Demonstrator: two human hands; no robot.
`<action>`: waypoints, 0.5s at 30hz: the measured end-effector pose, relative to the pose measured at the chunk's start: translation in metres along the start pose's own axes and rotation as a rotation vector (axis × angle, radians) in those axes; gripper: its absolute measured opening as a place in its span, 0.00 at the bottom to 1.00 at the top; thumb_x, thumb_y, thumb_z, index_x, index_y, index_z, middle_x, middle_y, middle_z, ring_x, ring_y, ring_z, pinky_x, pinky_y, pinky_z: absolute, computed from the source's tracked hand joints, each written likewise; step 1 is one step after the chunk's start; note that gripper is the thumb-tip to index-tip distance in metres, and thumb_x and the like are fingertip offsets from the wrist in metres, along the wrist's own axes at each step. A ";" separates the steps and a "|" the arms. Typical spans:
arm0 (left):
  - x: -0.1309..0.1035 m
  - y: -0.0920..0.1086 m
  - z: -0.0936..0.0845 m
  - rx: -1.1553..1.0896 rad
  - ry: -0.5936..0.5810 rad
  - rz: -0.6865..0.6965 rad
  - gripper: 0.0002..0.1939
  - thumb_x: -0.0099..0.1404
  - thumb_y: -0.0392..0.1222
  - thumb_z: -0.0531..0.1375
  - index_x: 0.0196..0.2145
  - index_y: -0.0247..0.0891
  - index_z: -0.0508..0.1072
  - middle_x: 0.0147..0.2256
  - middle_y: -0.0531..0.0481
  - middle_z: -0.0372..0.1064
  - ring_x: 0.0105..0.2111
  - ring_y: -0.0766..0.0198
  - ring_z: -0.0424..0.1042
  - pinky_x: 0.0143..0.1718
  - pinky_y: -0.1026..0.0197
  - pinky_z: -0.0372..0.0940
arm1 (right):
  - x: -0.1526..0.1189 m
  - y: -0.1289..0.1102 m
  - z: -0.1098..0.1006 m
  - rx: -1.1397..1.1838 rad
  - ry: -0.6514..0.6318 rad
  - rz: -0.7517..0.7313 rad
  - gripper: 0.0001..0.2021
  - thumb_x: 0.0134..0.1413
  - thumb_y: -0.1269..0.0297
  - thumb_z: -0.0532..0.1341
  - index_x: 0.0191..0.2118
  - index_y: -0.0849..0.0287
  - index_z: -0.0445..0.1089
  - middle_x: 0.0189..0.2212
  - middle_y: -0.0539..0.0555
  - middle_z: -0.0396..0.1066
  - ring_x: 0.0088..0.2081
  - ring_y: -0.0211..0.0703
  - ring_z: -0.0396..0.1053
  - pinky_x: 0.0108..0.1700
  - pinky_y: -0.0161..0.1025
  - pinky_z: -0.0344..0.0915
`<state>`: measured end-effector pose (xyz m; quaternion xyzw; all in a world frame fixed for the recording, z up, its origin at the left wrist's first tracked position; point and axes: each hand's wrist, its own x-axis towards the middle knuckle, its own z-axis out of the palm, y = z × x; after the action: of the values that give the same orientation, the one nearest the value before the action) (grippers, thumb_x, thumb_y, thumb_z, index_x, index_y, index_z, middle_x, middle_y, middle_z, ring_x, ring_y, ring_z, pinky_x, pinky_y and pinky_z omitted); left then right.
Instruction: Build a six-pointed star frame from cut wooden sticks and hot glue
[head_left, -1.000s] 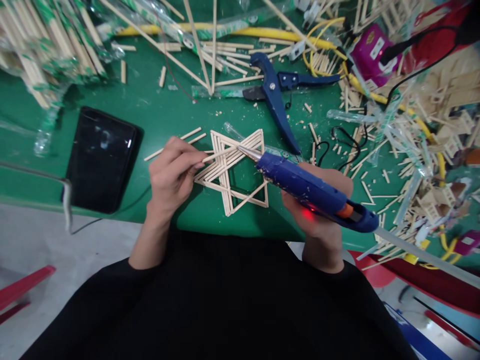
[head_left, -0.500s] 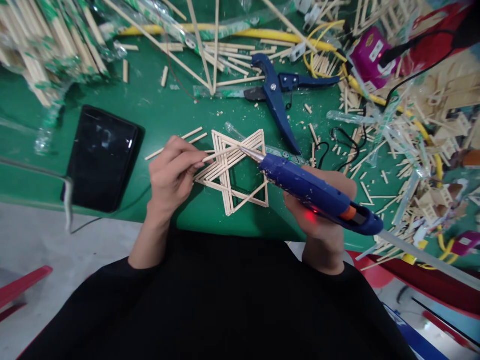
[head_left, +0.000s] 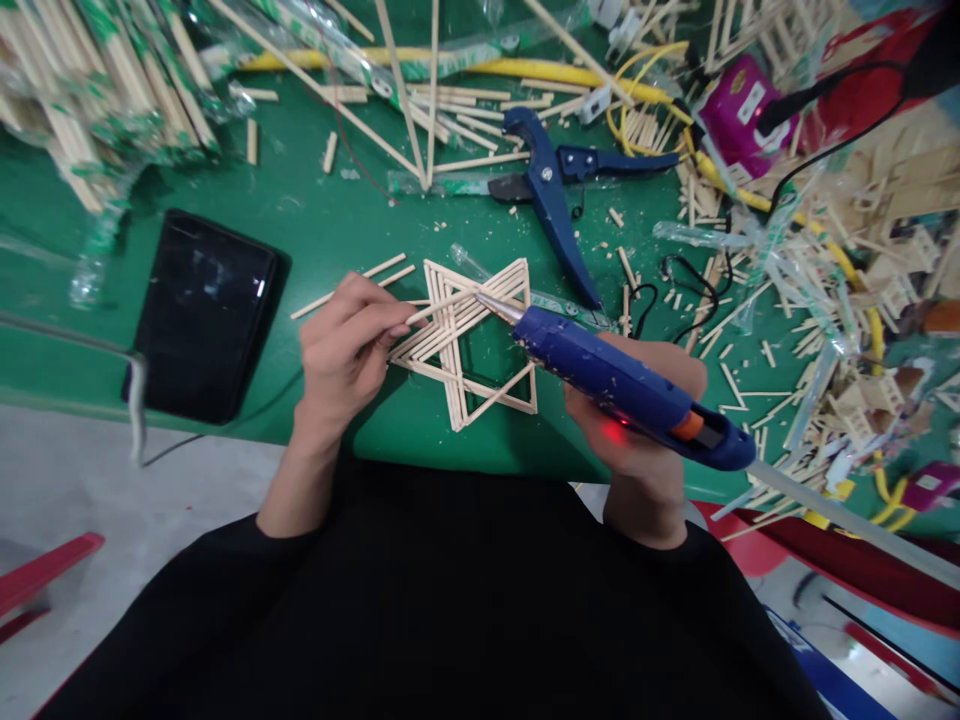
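My left hand (head_left: pixel 351 350) pinches one end of a thin wooden stick (head_left: pixel 442 305), which slants over the upper left part of a star-shaped frame (head_left: pixel 455 385) built of layered wooden sticks. In my right hand (head_left: pixel 630 410) is a blue hot glue gun (head_left: pixel 600 365) with a red light glowing on its side. Its metal nozzle points left, at the far end of the held stick; whether it touches cannot be told. A long pale glue stick (head_left: pixel 840 515) runs out of the gun's back. Two loose sticks (head_left: pixel 311 307) lie partly behind my left hand.
A black tablet-like device (head_left: pixel 210 315) lies to the left on the green table (head_left: pixel 322 220). Beyond the star is a blue cutter (head_left: pixel 551 185). Bundled sticks (head_left: pixel 142 80) fill the far left. Scattered sticks, a yellow cable (head_left: pixel 525 68) and a purple power block (head_left: pixel 750 115) crowd the right.
The glue gun and my right hand have shifted slightly left, the nozzle moving a little along the held stick toward my left hand. My left hand is nearly still.
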<state>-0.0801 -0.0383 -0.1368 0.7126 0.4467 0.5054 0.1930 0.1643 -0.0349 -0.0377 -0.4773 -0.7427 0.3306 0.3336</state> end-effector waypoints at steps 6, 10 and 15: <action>0.000 -0.001 0.000 0.007 -0.012 -0.002 0.09 0.71 0.35 0.58 0.41 0.47 0.76 0.31 0.50 0.72 0.29 0.64 0.68 0.29 0.58 0.64 | 0.003 -0.002 0.000 0.005 -0.028 -0.029 0.16 0.47 0.72 0.63 0.21 0.54 0.53 0.16 0.43 0.51 0.17 0.32 0.50 0.17 0.35 0.50; 0.000 -0.001 0.000 0.005 -0.001 -0.005 0.08 0.71 0.35 0.58 0.41 0.47 0.76 0.31 0.50 0.72 0.28 0.64 0.68 0.29 0.58 0.64 | 0.002 -0.001 0.002 0.021 -0.014 -0.014 0.17 0.48 0.71 0.63 0.22 0.54 0.52 0.16 0.43 0.50 0.17 0.32 0.48 0.17 0.35 0.49; 0.000 -0.001 0.000 0.000 0.001 -0.020 0.09 0.71 0.35 0.58 0.40 0.48 0.76 0.30 0.51 0.72 0.28 0.64 0.69 0.29 0.58 0.65 | 0.002 0.000 0.001 0.009 -0.004 -0.021 0.15 0.47 0.74 0.63 0.21 0.54 0.54 0.16 0.44 0.52 0.17 0.33 0.51 0.18 0.36 0.50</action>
<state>-0.0803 -0.0379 -0.1374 0.7079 0.4539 0.5037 0.1980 0.1631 -0.0337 -0.0376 -0.4673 -0.7470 0.3312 0.3376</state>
